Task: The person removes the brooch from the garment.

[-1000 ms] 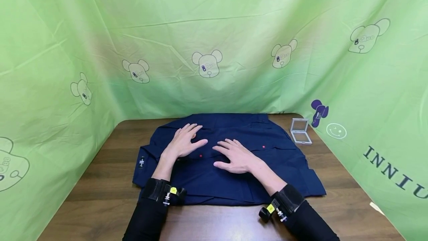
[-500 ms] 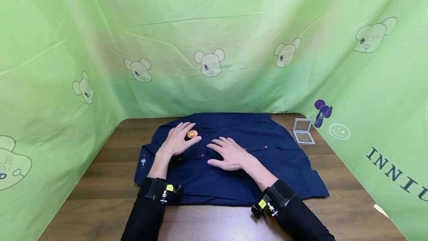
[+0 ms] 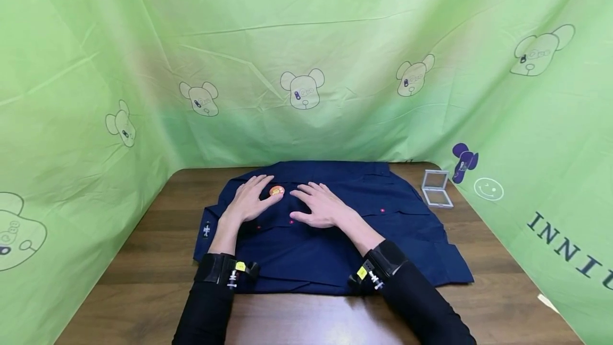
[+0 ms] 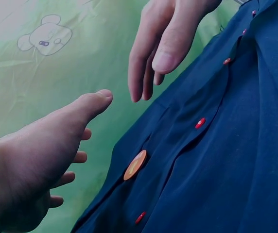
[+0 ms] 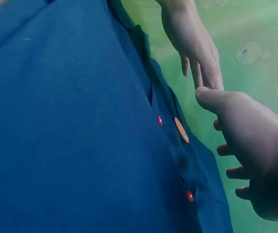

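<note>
One navy garment [image 3: 330,265] lies spread in front of you, its long axis running from nine to three o'clock. The end bearing one small tag [image 3: 206,229] points to nine. One round orange badge [image 3: 276,190] rests on the cloth, toward ten o'clock from the garment's middle. Five small red buttons [image 4: 200,123] show in a row from your left wrist.

Both your hands are over the cloth, fingers loose and slightly spread, gripping nothing. Your left hand [image 3: 248,200] is nearest the badge, which sits just beyond your thumb tip, toward two o'clock. Your right hand [image 3: 319,206] is on the other side, so the badge is at ten o'clock from it.

One black wrist band [image 3: 214,269] circles your left wrist and another black band [image 3: 387,260] your right, above two black sleeves [image 3: 203,310]. One hinged clear case [image 3: 437,204] stands unfolded between two and three o'clock from the garment, on the wooden table [image 3: 158,238]. Around it hangs a green curtain [image 3: 359,9], printed with six mouse-eared heads, one purple figure [image 3: 463,163] and one smiling face [image 3: 488,189].
</note>
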`<action>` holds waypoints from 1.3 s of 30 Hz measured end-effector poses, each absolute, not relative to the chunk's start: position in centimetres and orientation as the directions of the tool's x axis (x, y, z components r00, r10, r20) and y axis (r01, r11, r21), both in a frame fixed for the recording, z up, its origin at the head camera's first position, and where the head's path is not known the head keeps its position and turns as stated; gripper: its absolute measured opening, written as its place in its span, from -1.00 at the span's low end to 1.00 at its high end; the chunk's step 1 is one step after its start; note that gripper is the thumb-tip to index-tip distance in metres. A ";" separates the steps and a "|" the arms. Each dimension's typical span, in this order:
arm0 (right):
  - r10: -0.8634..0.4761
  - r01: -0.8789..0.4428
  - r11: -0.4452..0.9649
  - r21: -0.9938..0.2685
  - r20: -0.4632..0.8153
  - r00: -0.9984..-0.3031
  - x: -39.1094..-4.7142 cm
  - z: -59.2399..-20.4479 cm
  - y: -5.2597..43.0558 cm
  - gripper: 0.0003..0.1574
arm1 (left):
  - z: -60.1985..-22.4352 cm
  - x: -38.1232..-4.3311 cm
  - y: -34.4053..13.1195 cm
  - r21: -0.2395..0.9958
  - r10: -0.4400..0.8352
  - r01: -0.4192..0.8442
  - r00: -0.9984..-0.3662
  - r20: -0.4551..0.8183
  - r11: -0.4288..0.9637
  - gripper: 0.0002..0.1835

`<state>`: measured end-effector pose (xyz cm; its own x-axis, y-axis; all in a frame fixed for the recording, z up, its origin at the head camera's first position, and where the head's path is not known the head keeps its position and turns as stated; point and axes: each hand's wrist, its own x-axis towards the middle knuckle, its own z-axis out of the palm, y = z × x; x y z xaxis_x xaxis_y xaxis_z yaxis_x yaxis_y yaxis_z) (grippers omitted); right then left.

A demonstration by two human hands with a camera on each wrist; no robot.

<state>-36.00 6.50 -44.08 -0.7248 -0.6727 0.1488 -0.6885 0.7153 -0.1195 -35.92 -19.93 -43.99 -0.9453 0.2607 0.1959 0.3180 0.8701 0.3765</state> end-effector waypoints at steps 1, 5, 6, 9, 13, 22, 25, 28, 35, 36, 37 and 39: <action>-0.672 -0.688 0.715 -0.122 0.149 -0.725 -36.2 -44.0 6.4 -0.07 | -44.1 -36.0 -20.0 0.379 0.256 0.315 -0.946 0.198 0.870 -0.12; -0.679 -0.699 0.703 -0.133 0.170 -0.715 -37.0 -44.0 5.8 -0.13 | -44.4 -36.2 -20.2 0.396 0.240 0.304 -0.949 0.203 0.866 -0.16; -0.683 -0.705 0.697 -0.133 0.178 -0.709 -37.2 -43.9 5.7 -0.14 | -44.4 -36.2 -20.3 0.401 0.236 0.301 -0.950 0.204 0.865 -0.17; -0.689 -0.716 0.685 -0.132 0.201 -0.696 -37.6 -43.8 5.3 -0.17 | -44.6 -36.3 -20.5 0.407 0.232 0.301 -0.950 0.210 0.863 -0.16; -0.691 -0.726 0.672 -0.143 0.230 -0.685 -38.3 -43.9 4.8 -0.23 | -44.6 -36.3 -20.8 0.413 0.233 0.308 -0.947 0.222 0.857 -0.15; -0.710 -0.756 0.626 -0.193 0.261 -0.654 -39.3 -43.8 3.3 -0.30 | -44.7 -36.3 -21.6 0.429 0.223 0.300 -0.949 0.221 0.852 -0.13; -0.709 -0.754 0.626 -0.200 0.259 -0.656 -39.6 -43.8 2.8 -0.31 | -44.8 -36.4 -21.9 0.426 0.225 0.303 -0.948 0.224 0.852 -0.11; -0.704 -0.751 0.630 -0.200 0.262 -0.660 -39.9 -43.8 2.3 -0.32 | -44.9 -36.5 -22.0 0.429 0.225 0.304 -0.948 0.225 0.851 -0.09; -0.683 -0.727 0.650 -0.223 0.248 -0.687 -40.5 -44.1 1.6 -0.32 | -45.2 -36.6 -22.3 0.439 0.215 0.297 -0.950 0.228 0.848 -0.12; -0.681 -0.723 0.652 -0.228 0.245 -0.691 -40.6 -44.1 1.5 -0.32 | -45.2 -36.7 -22.4 0.439 0.214 0.296 -0.950 0.227 0.848 -0.12; -0.678 -0.720 0.654 -0.231 0.243 -0.694 -40.7 -44.2 1.4 -0.33 | -45.3 -36.7 -22.4 0.438 0.216 0.297 -0.950 0.226 0.848 -0.12; -0.674 -0.717 0.658 -0.232 0.243 -0.697 -40.9 -44.4 1.2 -0.34 | -45.4 -36.7 -22.5 0.437 0.221 0.298 -0.950 0.220 0.848 -0.12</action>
